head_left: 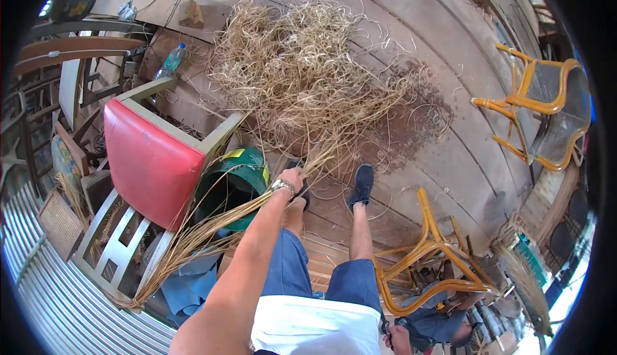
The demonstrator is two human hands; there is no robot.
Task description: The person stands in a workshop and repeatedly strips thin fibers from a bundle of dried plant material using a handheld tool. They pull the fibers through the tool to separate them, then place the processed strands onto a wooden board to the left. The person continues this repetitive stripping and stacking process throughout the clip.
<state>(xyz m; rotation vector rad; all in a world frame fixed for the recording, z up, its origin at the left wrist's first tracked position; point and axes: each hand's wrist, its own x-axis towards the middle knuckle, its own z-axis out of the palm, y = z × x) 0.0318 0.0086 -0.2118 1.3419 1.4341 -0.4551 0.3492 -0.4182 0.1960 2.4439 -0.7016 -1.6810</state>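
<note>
My left hand (292, 177), with a watch on its wrist, is closed around a long bundle of thin tan cane strips (247, 208). The bundle slants from the lower left, past the red chair, to beyond my fist. By the lower edge, right of my white shirt, my right hand (398, 340) shows only in part. Its fingers are closed on a thin dark object (385, 324) whose kind I cannot make out. A large tangled heap of cane strips (295, 66) lies on the floor ahead. Left of my left hand is a green bucket (247, 159).
A chair with a red seat (151, 162) lies tipped at the left, near a plastic bottle (171, 61). Yellow-brown cane frames stand at the right (546, 91) and nearer right (427, 249). Another person (443, 323) sits at the lower right. Stacked chair parts line the left.
</note>
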